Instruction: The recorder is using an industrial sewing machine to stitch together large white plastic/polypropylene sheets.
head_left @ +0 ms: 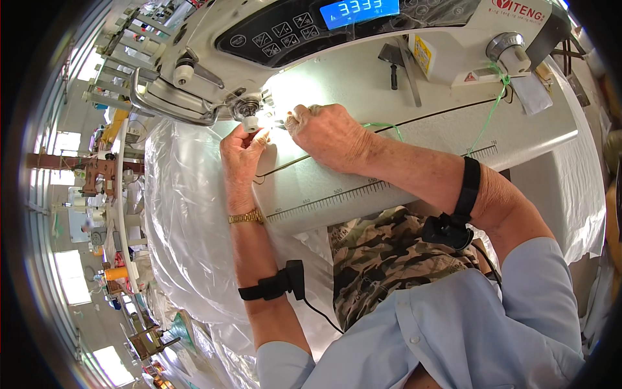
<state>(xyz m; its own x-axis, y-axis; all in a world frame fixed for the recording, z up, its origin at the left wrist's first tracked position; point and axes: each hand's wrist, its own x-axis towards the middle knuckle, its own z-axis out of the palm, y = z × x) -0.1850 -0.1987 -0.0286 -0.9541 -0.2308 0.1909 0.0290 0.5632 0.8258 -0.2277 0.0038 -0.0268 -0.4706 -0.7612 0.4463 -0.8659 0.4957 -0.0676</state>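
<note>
Large glossy white sewing machine [201, 48] stands across far side of smooth grey metal bed [304, 179]. Left hand [241, 157] at its brightly lit needle end [250, 115], thumb close to fingers; right hand [330, 135] just beside, fingers curled. Glare: cannot tell whether either pinches anything.

A person's bare left hand [241, 154], at 10 o'clock, and right hand [330, 136], near 12, sit close together at the brightly lit end of a white, black-panelled sewing machine [350, 35]; a gold-coloured metal wristwatch [246, 217] circles the left wrist.
</note>
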